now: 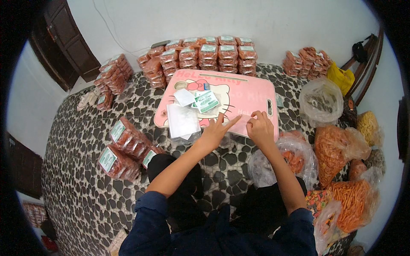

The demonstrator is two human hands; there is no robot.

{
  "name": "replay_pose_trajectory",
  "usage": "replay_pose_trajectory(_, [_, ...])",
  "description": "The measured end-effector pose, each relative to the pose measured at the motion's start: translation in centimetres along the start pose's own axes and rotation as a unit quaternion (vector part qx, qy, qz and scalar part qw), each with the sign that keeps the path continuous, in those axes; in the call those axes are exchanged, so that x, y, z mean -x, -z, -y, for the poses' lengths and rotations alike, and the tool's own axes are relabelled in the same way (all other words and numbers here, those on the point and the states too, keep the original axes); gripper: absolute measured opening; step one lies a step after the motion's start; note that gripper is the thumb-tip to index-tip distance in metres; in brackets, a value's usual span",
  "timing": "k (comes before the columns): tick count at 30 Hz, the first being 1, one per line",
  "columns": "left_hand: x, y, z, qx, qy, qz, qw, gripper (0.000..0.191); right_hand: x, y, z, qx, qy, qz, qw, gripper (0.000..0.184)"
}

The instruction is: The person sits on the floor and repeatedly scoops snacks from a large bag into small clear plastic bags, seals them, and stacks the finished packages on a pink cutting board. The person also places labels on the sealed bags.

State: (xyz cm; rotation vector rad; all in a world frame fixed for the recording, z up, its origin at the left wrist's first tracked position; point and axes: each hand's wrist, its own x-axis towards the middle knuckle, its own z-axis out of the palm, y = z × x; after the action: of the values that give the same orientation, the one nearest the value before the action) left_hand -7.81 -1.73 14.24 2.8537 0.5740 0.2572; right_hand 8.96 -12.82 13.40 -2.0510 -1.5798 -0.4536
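A pink folding lap table (256,92) with a cartoon cat print stands in front of me. Over its near edge, my left hand (215,133) has its index finger stretched to the right and its fingers apart. My right hand (259,129) is at the table's near right, its fingers curled; whether thin clear plastic lies in them I cannot tell. Left of my left hand lies a stack of white sheets (183,120) with clear plastic bags (189,138) beneath. Farther up are green and white printed labels (206,101), a smaller white sheet (184,97) and a small blue item (206,86).
Stacked labelled snack packs (208,52) line the wall, with more packs (125,144) by my left knee. At right are an open clear bag (293,160) of orange snacks, a big bag of chips (333,153), a bag of stick snacks (350,201) and a clear plastic bag (320,102).
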Motion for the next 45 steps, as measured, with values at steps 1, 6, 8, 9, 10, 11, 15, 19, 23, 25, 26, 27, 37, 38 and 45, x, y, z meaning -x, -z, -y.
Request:
replay_pose_trajectory(1, [0.1,0.0,0.1,-0.005,0.011,-0.003,1.000,0.096,0.0,-0.2,0.0,-0.012,-0.015,0.006,1.000,0.019])
replay_pose_trajectory(6, [-0.7,1.4,1.1,-0.007,0.079,-0.015,0.997,0.084,-0.1,-1.1,-1.2,-0.016,-0.156,0.145,0.977,0.020])
replay_pose_trajectory(8, [-1.8,2.9,1.8,0.036,0.019,-0.073,0.996,0.074,-0.7,-1.0,-1.5,-0.013,-0.131,0.088,0.987,0.018])
replay_pose_trajectory(9, [-2.7,3.9,2.2,0.056,0.001,-0.084,0.995,0.070,-1.5,-0.7,-1.6,-0.025,-0.125,0.060,0.990,0.019])
replay_pose_trajectory(10, [-3.7,4.9,2.4,0.097,-0.014,-0.076,0.992,0.056,-2.4,-0.2,-1.8,-0.032,-0.133,0.045,0.990,0.021])
replay_pose_trajectory(11, [-4.4,5.9,2.5,0.082,-0.071,-0.096,0.989,0.052,-3.7,0.5,-1.9,-0.030,-0.100,-0.004,0.995,0.023])
replay_pose_trajectory(15, [-6.2,9.8,3.6,0.105,-0.160,-0.187,0.963,0.033,-9.3,4.3,-1.7,0.023,0.004,-0.155,0.988,0.044])
replay_pose_trajectory(19, [-8.2,10.8,6.5,-0.036,-0.231,-0.392,0.890,0.031,-10.9,4.7,-1.6,0.052,0.075,-0.198,0.976,0.055])
replay_pose_trajectory(23, [-8.1,2.9,7.1,-0.114,-0.116,-0.278,0.947,0.049,-7.6,-1.2,-2.7,0.061,0.071,-0.040,0.995,0.057])
replay_pose_trajectory(25, [-6.6,-2.2,6.8,-0.131,-0.068,-0.208,0.967,0.067,-4.9,-4.9,-3.2,0.032,0.083,0.017,0.996,0.053])
replay_pose_trajectory(26, [-6.0,-4.2,6.8,-0.140,-0.051,-0.210,0.966,0.067,-3.9,-6.4,-3.6,0.029,0.062,0.082,0.994,0.051])
replay_pose_trajectory(27, [-5.8,-5.7,6.9,-0.145,-0.028,-0.190,0.971,0.068,-3.2,-7.6,-4.0,0.005,0.073,0.061,0.995,0.048])
replay_pose_trajectory(37, [-7.1,-5.4,0.0,0.260,0.017,-0.347,0.901,0.017,3.1,-0.7,-11.4,-0.032,0.025,0.053,0.998,0.030])
replay_pose_trajectory(38, [-8.1,-6.2,-2.6,0.329,-0.007,-0.327,0.886,0.009,4.9,0.7,-13.2,-0.052,-0.055,0.060,0.995,0.030])
replay_pose_trajectory(45, [-11.9,-18.4,-21.1,0.356,-0.226,-0.057,0.905,0.040,25.1,4.9,-20.2,0.198,-0.341,0.158,0.905,0.038])
